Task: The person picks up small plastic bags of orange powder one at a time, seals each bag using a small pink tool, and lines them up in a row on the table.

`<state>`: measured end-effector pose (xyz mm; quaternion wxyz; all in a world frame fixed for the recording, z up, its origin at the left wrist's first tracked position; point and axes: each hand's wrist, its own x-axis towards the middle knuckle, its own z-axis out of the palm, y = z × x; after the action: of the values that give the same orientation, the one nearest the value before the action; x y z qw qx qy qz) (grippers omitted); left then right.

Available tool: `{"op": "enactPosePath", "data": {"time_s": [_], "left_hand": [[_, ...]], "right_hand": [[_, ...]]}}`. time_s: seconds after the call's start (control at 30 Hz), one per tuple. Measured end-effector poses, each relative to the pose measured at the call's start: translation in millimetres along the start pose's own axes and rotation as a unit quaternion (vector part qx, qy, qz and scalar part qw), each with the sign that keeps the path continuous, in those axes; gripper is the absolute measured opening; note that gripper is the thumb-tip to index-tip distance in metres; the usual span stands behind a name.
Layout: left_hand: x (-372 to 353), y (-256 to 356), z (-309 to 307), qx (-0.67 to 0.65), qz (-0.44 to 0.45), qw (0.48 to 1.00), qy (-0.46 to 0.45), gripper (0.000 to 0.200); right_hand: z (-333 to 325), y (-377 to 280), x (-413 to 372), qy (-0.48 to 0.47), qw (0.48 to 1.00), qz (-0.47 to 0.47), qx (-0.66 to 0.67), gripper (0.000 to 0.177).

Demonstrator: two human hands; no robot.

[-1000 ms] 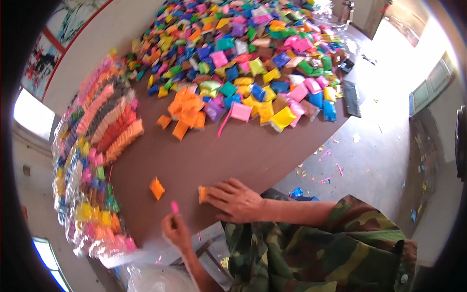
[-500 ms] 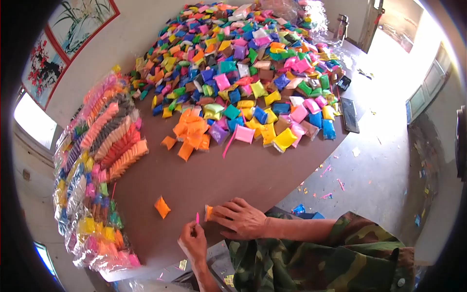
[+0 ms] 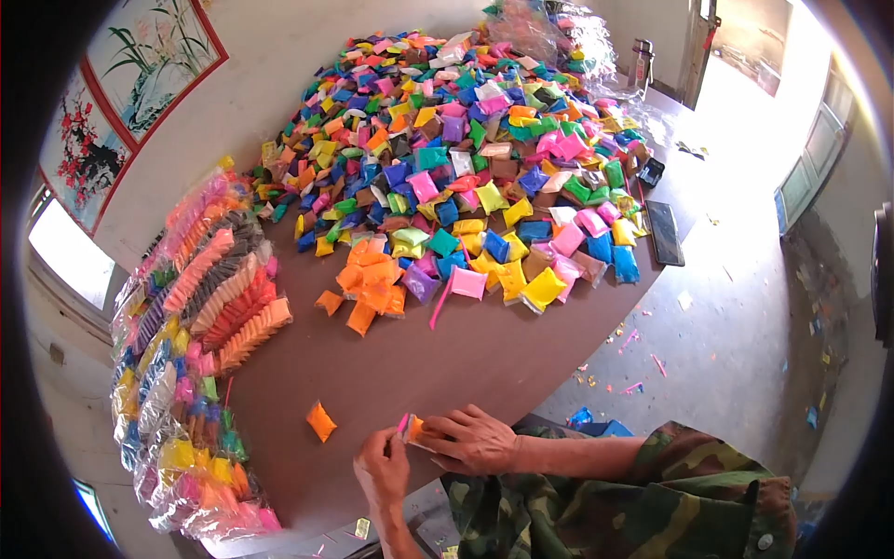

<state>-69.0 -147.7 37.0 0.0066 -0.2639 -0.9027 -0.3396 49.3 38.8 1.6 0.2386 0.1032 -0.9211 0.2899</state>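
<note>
Your left hand (image 3: 380,461) is closed in a pinch, thumb and fingertips together, with the tip of a pink strip (image 3: 404,421) poking up at one o'clock from it. Your right hand (image 3: 475,438) lies just beside it at two o'clock, fingers bent over and gripping an orange packet (image 3: 416,428). That packet's clear end sticks out at nine o'clock from your right fingers, meeting the pink strip; whether they touch, you cannot tell from here. The rest of it is hidden under your fingers.

Near your left hand, at ten o'clock, a loose orange pouch (image 3: 322,422) lies by itself on the brown table (image 3: 484,359). Farther off, toward twelve o'clock, you have a small cluster of orange pouches (image 3: 371,284), and next to it a pink pouch (image 3: 467,283) with another pink strip (image 3: 439,310) beside it. Behind these spreads the big heap of multicoloured pouches (image 3: 452,130). Clear-wrapped rows of pouches (image 3: 214,303) line the table's edge from nine to eleven o'clock of your left hand. Between one and two o'clock of your right hand, well apart, lies a smartphone (image 3: 665,233). Your camouflage sleeve (image 3: 689,461) sits past three o'clock.
</note>
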Motion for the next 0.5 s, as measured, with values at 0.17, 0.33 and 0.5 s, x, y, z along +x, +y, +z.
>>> {"op": "enactPosePath", "data": {"time_s": [0.17, 0.33, 0.5], "left_hand": [[5, 8, 9, 0.054, 0.03, 0.998, -0.021, 0.011], [8, -1, -3, 0.057, 0.031, 0.998, 0.002, 0.012], [-28, 8, 7, -0.018, 0.004, 1.0, 0.0, 0.009]], "right_hand": [[-1, 0, -1, 0.021, 1.0, 0.006, 0.014, 0.049], [-1, 0, 1, 0.032, 0.999, 0.007, 0.031, 0.043], [-3, -2, 1, 0.045, 0.998, 0.018, 0.039, 0.04]]}}
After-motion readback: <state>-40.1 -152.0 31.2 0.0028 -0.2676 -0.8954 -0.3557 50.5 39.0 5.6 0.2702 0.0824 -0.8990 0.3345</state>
